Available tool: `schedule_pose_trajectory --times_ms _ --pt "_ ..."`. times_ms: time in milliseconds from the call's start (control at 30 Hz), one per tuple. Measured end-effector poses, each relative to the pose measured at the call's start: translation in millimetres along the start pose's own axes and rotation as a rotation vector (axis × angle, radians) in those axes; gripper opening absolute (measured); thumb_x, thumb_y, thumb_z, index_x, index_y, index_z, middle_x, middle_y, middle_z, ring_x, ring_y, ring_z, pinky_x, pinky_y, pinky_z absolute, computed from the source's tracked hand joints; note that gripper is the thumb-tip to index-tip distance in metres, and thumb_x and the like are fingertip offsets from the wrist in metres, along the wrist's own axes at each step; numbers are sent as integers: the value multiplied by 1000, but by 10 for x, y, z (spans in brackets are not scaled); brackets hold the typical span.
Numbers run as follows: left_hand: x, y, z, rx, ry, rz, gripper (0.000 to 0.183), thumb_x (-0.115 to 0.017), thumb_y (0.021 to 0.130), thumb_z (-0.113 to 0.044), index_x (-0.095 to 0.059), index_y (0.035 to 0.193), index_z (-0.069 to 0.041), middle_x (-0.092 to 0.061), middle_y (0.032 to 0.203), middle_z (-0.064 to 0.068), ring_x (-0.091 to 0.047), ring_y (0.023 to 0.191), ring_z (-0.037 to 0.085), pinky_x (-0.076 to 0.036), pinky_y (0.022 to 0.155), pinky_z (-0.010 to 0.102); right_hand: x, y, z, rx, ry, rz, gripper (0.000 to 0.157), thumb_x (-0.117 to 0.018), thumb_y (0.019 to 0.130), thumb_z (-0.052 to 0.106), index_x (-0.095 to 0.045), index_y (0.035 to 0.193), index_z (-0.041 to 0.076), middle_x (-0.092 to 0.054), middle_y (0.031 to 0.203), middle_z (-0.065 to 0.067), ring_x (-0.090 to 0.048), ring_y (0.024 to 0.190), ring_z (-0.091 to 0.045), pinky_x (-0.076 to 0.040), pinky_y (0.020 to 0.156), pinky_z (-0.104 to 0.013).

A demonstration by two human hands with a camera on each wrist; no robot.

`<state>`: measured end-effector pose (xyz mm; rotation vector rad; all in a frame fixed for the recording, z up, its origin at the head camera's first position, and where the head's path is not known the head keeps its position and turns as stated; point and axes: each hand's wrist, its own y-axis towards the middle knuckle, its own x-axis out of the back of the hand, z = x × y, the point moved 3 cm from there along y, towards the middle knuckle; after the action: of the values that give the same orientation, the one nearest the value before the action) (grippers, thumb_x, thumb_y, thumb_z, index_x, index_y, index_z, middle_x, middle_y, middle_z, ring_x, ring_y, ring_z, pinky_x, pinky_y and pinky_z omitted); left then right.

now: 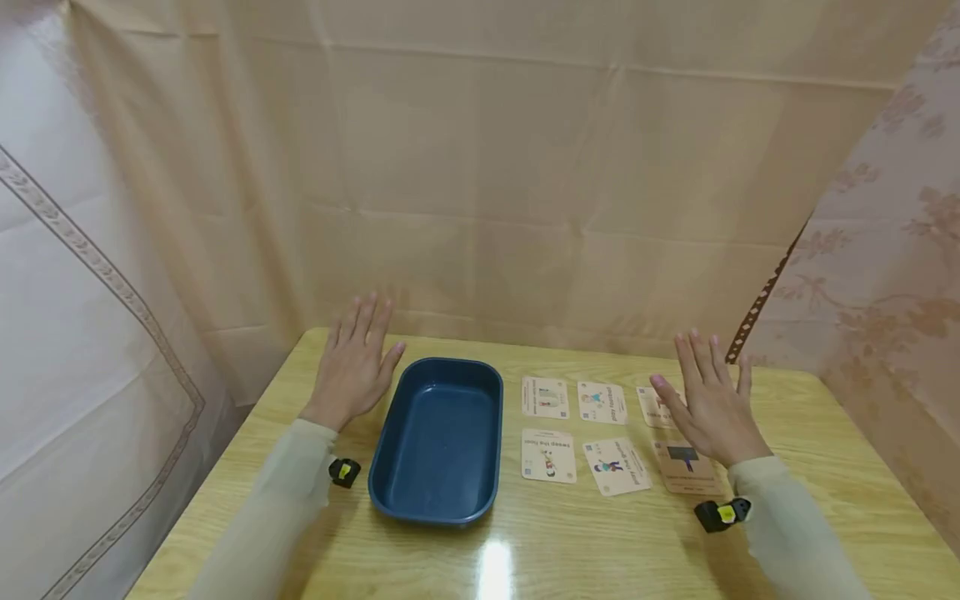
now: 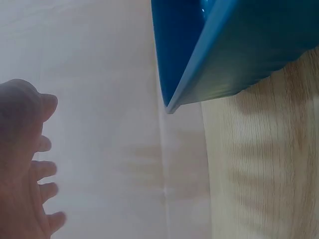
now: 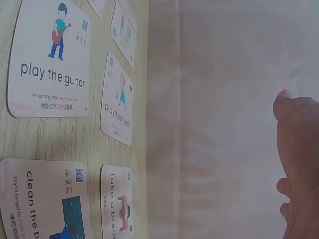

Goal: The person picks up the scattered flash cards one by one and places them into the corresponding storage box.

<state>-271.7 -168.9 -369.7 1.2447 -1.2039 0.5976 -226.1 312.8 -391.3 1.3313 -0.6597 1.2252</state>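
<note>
My left hand [image 1: 351, 373] is held up beside the left rim of a dark blue rectangular tray [image 1: 381, 442], fingers straight and slightly spread. Nothing lies in the tray. Over the right-hand cards my right hand [image 1: 714, 408] is raised, palm down with fingers spread, holding nothing. Several picture cards lie in two rows: a "play football" card [image 1: 602, 403], a "sweep the floor" card [image 1: 548, 457], a "play the guitar" card [image 1: 617, 467], and a "clean the b..." card [image 3: 47, 199]. The "take a break" card [image 3: 117, 201] is partly covered by the right hand in the head view.
A light wood table [image 1: 570, 542] carries the tray and cards. Behind it hangs a beige cloth [image 1: 480, 183], close to the table's back edge. A pale cloth [image 1: 82, 350] hangs on the left and a floral one [image 1: 892, 275] on the right.
</note>
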Motion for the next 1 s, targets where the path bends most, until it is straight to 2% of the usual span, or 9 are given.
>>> schedule_pose_trajectory --times_ms 67,167,267,367,533,700,800,1000 --pt "-4 -8 10 7 -29 -12 65 -41 109 -40 -24 160 -2 -23 164 24 -19 150 43 -20 119 60 4 -3 2 2 3 -2 78 -38 108 50 -5 163 5 2 168 -19 11 153 -39 23 113 -63" --pt "-27 -33 40 29 -100 -33 63 -44 109 -38 -29 158 -2 -38 155 26 -39 139 47 -38 108 64 10 -8 13 8 9 -5 78 -38 108 49 -6 162 4 1 167 -20 11 153 -39 22 113 -63" --pt "-86 -76 83 73 -211 -20 61 -46 109 -37 -31 158 -4 -49 147 25 -51 128 47 -46 96 66 13 -11 16 12 9 -7 78 -38 108 49 -6 162 4 -1 167 -21 10 153 -39 22 113 -64" --pt "-188 -135 149 127 -340 11 61 -45 109 -39 -30 159 -8 -57 138 24 -58 120 45 -49 91 65 10 -15 5 10 9 -5 78 -39 108 49 -5 163 5 -1 167 -21 10 153 -39 22 113 -64" --pt "-420 -256 273 190 -583 51 56 -46 109 -35 -34 157 -7 -61 130 25 -61 115 42 -51 93 59 -4 -31 7 11 20 10 78 -39 108 49 -4 163 6 1 167 -19 10 153 -39 22 113 -62" --pt "-661 -367 325 244 -939 138 54 -47 110 -28 -34 157 -8 -55 134 29 -60 118 44 -53 95 53 -29 -51 7 8 33 16 77 -39 108 48 -5 163 5 -1 167 -21 8 153 -40 22 113 -63" --pt "-781 -419 338 266 -1114 203 55 -47 110 -26 -31 159 -9 -50 141 30 -57 123 44 -53 98 49 -37 -60 4 -1 43 18 76 -39 108 47 -5 163 5 -2 167 -22 8 153 -40 21 113 -64" --pt "-910 -516 349 288 -1215 280 55 -50 108 -34 -36 158 -14 -40 154 25 -41 139 42 -37 112 58 -54 -57 10 -6 74 32 76 -40 109 46 -4 163 6 -1 168 -20 9 153 -41 20 112 -68"
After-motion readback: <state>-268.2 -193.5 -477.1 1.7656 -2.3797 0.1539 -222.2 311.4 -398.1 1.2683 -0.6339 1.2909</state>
